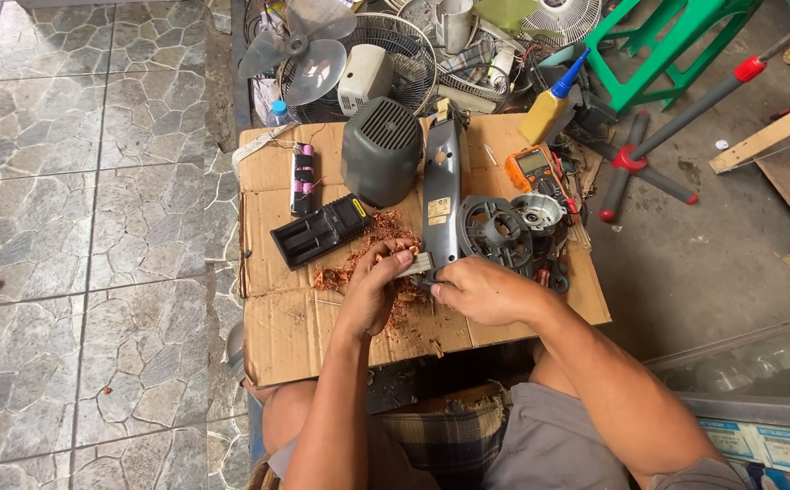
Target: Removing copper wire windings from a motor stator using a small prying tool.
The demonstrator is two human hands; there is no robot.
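My left hand [378,283] and my right hand [481,289] meet over a sheet of cardboard [295,327] on my lap. Between them they grip a small grey metal part [417,264], pinched at its left end by my left fingers and at its right end by my right fingers. A heap of loose copper wire [372,238] lies under and behind my left hand. A long grey fan body [443,186] stands just beyond the hands, and a round black motor frame [496,231] lies right of it.
On the cardboard lie a black battery charger [320,231], a pack of purple cells [302,177], a grey motor cover [382,150] and an orange multimeter [533,168]. Fan guards, a fan blade [309,50], a yellow glue bottle [549,107] and a green stool [672,41] stand behind.
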